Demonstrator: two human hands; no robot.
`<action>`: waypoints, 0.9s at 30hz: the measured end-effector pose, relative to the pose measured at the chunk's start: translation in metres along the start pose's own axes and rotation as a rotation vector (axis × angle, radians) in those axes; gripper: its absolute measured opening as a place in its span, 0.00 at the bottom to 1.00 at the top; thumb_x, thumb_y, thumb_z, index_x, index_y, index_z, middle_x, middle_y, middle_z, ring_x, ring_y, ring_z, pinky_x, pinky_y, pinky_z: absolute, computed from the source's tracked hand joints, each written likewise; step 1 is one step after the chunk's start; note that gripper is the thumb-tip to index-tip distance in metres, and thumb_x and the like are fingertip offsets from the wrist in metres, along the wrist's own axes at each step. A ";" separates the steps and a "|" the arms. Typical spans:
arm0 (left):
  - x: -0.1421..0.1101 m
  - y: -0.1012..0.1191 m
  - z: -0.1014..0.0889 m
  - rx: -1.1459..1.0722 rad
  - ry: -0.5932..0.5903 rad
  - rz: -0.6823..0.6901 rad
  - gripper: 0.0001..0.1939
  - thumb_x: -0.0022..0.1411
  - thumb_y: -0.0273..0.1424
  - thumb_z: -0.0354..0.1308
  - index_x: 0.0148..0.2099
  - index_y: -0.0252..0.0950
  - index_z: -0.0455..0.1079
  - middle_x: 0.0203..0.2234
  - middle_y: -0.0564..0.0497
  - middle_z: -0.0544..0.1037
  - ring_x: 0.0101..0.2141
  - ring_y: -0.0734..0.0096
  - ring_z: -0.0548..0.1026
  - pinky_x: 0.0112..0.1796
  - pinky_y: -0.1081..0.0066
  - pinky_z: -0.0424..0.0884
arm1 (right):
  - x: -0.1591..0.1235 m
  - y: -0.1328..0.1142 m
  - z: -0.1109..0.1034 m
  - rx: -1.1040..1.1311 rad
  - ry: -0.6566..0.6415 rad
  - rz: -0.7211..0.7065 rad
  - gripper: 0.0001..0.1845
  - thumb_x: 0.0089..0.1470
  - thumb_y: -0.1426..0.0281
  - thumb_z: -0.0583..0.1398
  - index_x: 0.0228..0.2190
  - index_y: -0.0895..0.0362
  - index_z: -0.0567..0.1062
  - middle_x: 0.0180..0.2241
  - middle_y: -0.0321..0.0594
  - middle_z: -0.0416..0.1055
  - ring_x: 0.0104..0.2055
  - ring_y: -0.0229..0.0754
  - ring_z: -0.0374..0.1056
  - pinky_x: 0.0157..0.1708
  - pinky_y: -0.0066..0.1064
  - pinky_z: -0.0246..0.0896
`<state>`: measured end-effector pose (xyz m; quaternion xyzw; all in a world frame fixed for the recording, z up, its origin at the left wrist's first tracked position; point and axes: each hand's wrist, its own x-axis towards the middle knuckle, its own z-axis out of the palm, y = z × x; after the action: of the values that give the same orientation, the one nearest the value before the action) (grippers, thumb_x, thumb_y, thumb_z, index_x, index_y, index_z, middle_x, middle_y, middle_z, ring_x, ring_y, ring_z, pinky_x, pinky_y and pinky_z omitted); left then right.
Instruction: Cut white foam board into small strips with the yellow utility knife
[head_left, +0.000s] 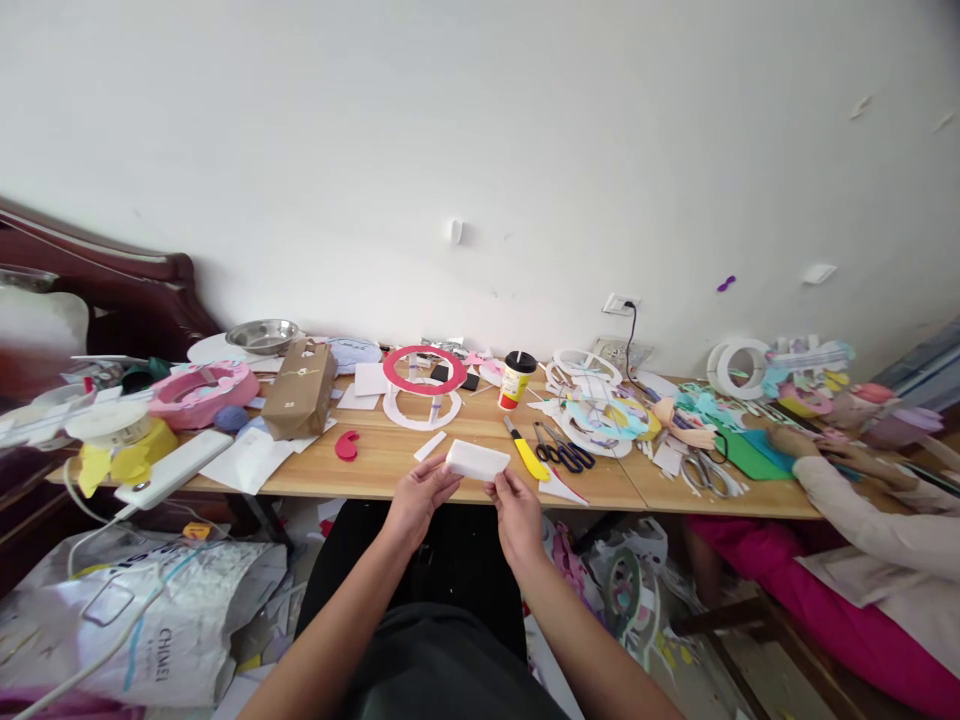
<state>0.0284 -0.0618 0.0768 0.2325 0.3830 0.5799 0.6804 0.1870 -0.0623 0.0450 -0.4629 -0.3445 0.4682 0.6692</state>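
Both my hands hold a white foam block (477, 459) over the near edge of the wooden table (390, 462). My left hand (418, 497) pinches its left end, fingers closed on it. My right hand (516, 510) grips its right end from below. Just beyond the block stands a red and white ring frame (424, 385) on small posts. A yellow utility knife (527, 451) and black scissors (561, 452) lie to the right of the block. A small white foam strip (430, 446) lies to its left.
A brown paper bag (301, 389), pink ring (202, 389), steel bowl (262, 335) and white power strip (174, 467) sit at left. A cup (516, 379) stands mid-table. Paper cut-outs (600, 410) clutter the right, where another person's hand (787, 440) rests on green sheet (750, 452). Bags (142, 610) lie on the floor.
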 end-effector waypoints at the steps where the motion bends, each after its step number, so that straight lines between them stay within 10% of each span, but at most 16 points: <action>1: 0.000 -0.003 0.000 0.012 -0.022 0.024 0.18 0.53 0.27 0.70 0.46 0.32 0.74 0.38 0.44 0.82 0.40 0.65 0.81 0.51 0.62 0.75 | 0.000 0.004 0.002 0.050 0.005 0.041 0.18 0.45 0.58 0.69 0.34 0.57 0.78 0.30 0.38 0.76 0.28 0.39 0.71 0.34 0.33 0.73; 9: -0.010 -0.015 0.004 0.309 -0.069 0.406 0.27 0.55 0.31 0.66 0.58 0.41 0.69 0.53 0.48 0.76 0.54 0.60 0.74 0.55 0.63 0.69 | -0.018 0.003 0.011 0.326 -0.050 0.380 0.07 0.48 0.69 0.70 0.30 0.57 0.77 0.29 0.37 0.75 0.27 0.34 0.72 0.30 0.24 0.76; 15: -0.019 -0.001 -0.005 0.580 -0.065 0.589 0.13 0.57 0.29 0.64 0.45 0.45 0.79 0.40 0.51 0.82 0.41 0.60 0.80 0.50 0.62 0.74 | -0.031 -0.010 0.011 0.409 -0.079 0.573 0.02 0.54 0.72 0.66 0.30 0.58 0.77 0.26 0.37 0.74 0.26 0.32 0.72 0.28 0.20 0.75; 27: 0.002 0.021 -0.035 1.030 -0.297 0.940 0.19 0.64 0.33 0.59 0.57 0.42 0.72 0.40 0.49 0.82 0.37 0.67 0.80 0.41 0.68 0.76 | -0.018 -0.018 0.005 0.263 -0.018 0.614 0.02 0.58 0.75 0.63 0.32 0.61 0.75 0.26 0.38 0.73 0.25 0.31 0.69 0.25 0.19 0.71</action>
<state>-0.0117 -0.0594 0.0714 0.7416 0.3708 0.5193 0.2070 0.1822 -0.0800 0.0628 -0.4507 -0.1314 0.6923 0.5481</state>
